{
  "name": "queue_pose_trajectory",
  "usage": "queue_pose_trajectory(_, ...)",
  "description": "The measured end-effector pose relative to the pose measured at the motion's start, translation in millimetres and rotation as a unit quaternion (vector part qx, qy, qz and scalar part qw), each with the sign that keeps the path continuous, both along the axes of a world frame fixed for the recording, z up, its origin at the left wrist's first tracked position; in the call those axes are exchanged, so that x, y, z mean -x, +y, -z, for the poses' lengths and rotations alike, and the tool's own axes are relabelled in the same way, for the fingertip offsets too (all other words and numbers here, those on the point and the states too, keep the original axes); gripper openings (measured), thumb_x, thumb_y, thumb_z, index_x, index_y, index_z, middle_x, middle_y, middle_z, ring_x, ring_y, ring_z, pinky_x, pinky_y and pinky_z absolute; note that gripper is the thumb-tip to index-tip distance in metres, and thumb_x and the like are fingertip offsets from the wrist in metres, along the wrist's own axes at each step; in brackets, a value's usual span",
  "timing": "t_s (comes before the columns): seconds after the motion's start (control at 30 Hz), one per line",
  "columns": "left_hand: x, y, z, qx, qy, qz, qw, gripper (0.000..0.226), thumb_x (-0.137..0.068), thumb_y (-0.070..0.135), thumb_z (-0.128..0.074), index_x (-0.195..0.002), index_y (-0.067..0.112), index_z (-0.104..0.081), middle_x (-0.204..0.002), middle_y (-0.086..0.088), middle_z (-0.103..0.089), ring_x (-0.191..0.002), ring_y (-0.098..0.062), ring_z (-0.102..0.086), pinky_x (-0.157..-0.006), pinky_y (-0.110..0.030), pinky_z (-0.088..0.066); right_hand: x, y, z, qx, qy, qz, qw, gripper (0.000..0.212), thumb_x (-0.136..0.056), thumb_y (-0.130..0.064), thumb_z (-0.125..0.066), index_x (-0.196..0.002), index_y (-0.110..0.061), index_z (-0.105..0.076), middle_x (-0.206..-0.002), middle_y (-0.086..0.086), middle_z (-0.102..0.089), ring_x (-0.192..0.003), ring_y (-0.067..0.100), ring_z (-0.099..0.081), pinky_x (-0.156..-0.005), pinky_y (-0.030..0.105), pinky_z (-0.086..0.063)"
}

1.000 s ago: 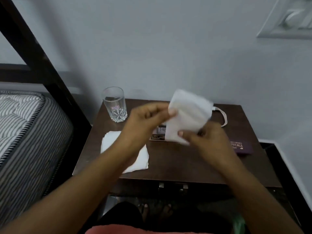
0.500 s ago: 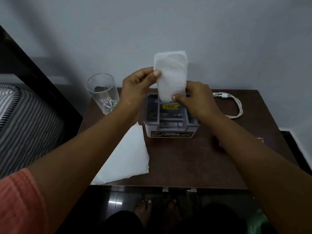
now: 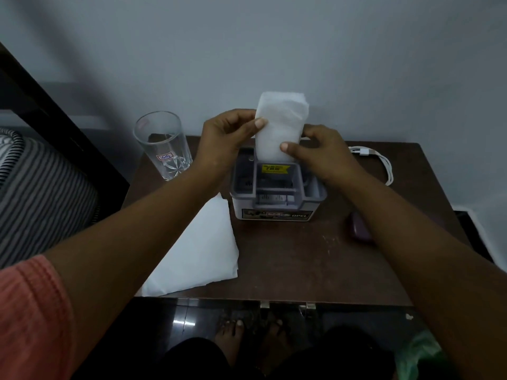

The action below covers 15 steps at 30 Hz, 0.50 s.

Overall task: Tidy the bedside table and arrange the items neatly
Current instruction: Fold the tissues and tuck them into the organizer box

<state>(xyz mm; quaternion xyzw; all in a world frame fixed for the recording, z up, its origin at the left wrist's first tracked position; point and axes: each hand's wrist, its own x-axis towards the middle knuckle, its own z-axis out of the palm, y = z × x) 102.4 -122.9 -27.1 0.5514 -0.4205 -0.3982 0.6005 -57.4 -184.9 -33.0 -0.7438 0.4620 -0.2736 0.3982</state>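
Observation:
A folded white tissue [image 3: 279, 124] stands upright with its lower edge in the back slot of a grey plastic organiser box [image 3: 277, 193] on the dark wooden bedside table [image 3: 301, 259]. My left hand [image 3: 227, 138] pinches the tissue's left edge between thumb and fingers. My right hand [image 3: 321, 154] pinches its lower right side, thumb in front. A second white tissue [image 3: 200, 250] lies flat on the table's front left, partly under my left forearm.
An empty drinking glass [image 3: 164, 146] stands at the table's back left. A coiled white charging cable [image 3: 375, 163] lies at the back right. A purple case [image 3: 359, 226] shows under my right forearm. A striped mattress [image 3: 41, 193] and dark bed frame are left.
The camera tilted down and closer. Both hands carried the folded tissue from mid-air above the table to the organiser box, and its lower edge now sits in the back slot.

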Motion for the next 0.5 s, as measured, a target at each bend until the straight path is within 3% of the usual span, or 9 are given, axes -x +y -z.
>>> queue_pose_trajectory(0.17,-2.5,2.4,9.2,-0.017,-0.019,0.026,0.999,0.007,-0.087,0.005,-0.061,-0.089,0.009,-0.067,-0.099,-0.013,-0.069,-0.095,-0.028,-0.067,-0.085,-0.040,-0.057,0.1,2.2,8.3,0.031,0.028,-0.016,0.999,0.028,-0.081,-0.025,-0.069,-0.106,-0.011,-0.069,-0.104,0.005,-0.071,-0.096,0.016,-0.065,-0.084,0.032,-0.051)
queue_pose_trajectory(0.3,-3.2,2.3,12.9,-0.021,-0.044,0.026,0.998,0.007,-0.085,0.007,-0.064,-0.090,0.008,-0.069,-0.105,-0.021,-0.068,-0.100,-0.035,-0.066,-0.088,-0.044,-0.055,0.6,1.5,9.2,0.016,-0.034,0.025,0.999,0.033,-0.079,-0.029,-0.070,-0.108,-0.013,-0.067,-0.111,0.006,-0.066,-0.101,0.019,-0.062,-0.088,0.040,-0.052)
queue_pose_trajectory(0.5,-4.7,-2.1,18.3,-0.049,-0.080,0.016,0.995,0.008,-0.083,0.013,-0.068,-0.089,0.011,-0.071,-0.103,-0.016,-0.070,-0.099,-0.032,-0.066,-0.091,-0.049,-0.053,2.2,-0.8,14.9,0.013,-0.021,0.015,1.000,0.034,-0.079,-0.030,-0.070,-0.106,-0.010,-0.069,-0.104,0.009,-0.069,-0.096,0.021,-0.065,-0.087,0.044,-0.052)
